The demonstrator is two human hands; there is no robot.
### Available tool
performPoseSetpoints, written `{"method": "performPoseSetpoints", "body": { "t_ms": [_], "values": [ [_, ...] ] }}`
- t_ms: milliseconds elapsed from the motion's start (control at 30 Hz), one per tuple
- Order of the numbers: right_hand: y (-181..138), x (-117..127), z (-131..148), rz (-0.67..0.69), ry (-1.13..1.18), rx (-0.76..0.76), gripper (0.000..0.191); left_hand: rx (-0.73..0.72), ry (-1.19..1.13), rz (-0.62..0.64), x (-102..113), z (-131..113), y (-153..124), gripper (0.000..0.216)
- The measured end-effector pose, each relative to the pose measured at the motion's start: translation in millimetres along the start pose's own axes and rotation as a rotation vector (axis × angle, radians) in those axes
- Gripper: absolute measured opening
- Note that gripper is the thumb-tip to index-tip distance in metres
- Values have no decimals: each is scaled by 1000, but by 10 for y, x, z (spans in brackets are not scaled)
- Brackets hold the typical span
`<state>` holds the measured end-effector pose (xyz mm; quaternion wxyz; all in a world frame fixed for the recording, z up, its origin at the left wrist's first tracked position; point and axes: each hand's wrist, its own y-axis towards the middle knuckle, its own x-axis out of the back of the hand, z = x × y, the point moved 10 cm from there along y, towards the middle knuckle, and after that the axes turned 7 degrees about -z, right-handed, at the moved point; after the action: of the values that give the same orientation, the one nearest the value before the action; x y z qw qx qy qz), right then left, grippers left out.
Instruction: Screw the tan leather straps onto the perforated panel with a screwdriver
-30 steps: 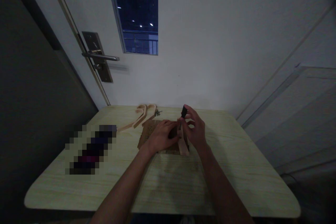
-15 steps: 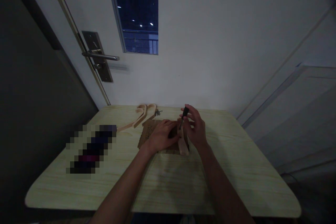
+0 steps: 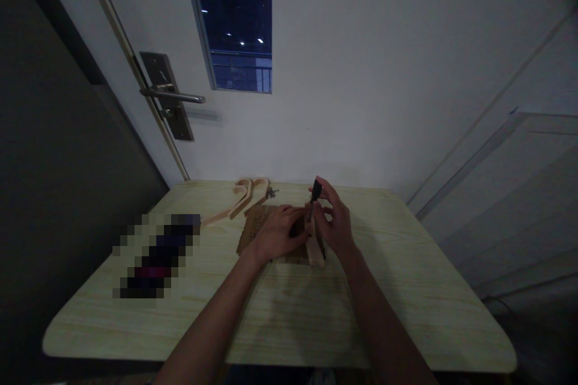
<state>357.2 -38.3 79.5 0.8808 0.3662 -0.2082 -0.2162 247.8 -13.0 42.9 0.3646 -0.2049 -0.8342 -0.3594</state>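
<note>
My right hand (image 3: 334,222) grips a screwdriver (image 3: 316,189) by its black handle, held nearly upright and slightly tilted. Its tip points down at a light wooden piece (image 3: 315,251), where the exact contact is too small to make out. My left hand (image 3: 280,233) holds that piece steady from the left, thumb and fingertips against it, the palm over a brown cardboard sheet (image 3: 253,222). The wooden piece lies on the right part of the cardboard, which shows small dark holes or marks on its left. My fingers hide part of both.
Behind the cardboard lie curved wooden pieces (image 3: 241,195) and a small heap of screws (image 3: 272,192). A blurred-out dark object (image 3: 158,255) rests on the left of the pale wood-grain table (image 3: 419,313). A white door with a metal handle (image 3: 174,96) stands beyond the table.
My right hand and the screwdriver have shifted slightly left, and the handle's tilt has changed a little. My left hand and the wooden piece stay in place.
</note>
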Motion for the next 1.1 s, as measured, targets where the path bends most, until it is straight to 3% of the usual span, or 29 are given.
{"method": "performPoseSetpoints", "body": {
  "t_ms": [233,433,867,1100],
  "values": [
    [0,-9,-30,3,45,-26,42,-26,6,-16,-17,19,-4,44],
    [17,44,-51,-50,14,14,44,-24,-1,-13,-13,18,-7,43],
    [46,3,115,8,-93,156,42,-15,-13,-9,-8,6,-4,46],
    [19,-40,63,17,-21,89,43,-17,-15,-7,-2,-1,-3,45]
  ]
}}
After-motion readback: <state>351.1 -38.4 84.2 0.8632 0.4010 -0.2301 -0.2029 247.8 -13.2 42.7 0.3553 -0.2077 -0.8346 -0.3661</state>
